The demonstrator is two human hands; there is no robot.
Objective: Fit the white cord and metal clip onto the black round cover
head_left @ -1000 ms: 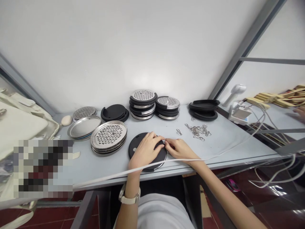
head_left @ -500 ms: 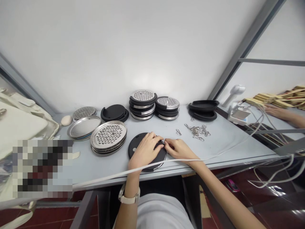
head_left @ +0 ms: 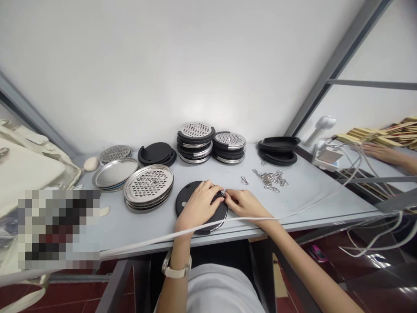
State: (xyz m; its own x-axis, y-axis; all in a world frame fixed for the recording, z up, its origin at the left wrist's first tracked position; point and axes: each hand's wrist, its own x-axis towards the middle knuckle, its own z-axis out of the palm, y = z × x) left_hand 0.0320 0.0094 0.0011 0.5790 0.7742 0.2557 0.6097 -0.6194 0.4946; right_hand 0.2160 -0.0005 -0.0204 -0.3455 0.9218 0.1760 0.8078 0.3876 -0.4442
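Observation:
A black round holder (head_left: 183, 214) lies flat near the table's front edge, with a shiny metal rim showing at its lower right. Across its top rests my left hand (head_left: 199, 204), fingers bent over and gripping toward the right edge. My right hand (head_left: 245, 202) is closed in a pinch at that same edge, touching the left fingertips. Between the fingertips shows a bit of a small metal clip (head_left: 223, 193), mostly hidden. Similar loose metal clips (head_left: 273, 179) lie in a pile to the right, with a single clip (head_left: 244, 180) nearer my hand.
Stacked round metal graters (head_left: 149, 184) and plain metal discs (head_left: 116, 172) stand on the left. Behind are black holders (head_left: 156, 153) and stacks of graters in holders (head_left: 195, 141). A white cable (head_left: 293, 214) crosses in front. Another person's hand (head_left: 379, 152) is at far right.

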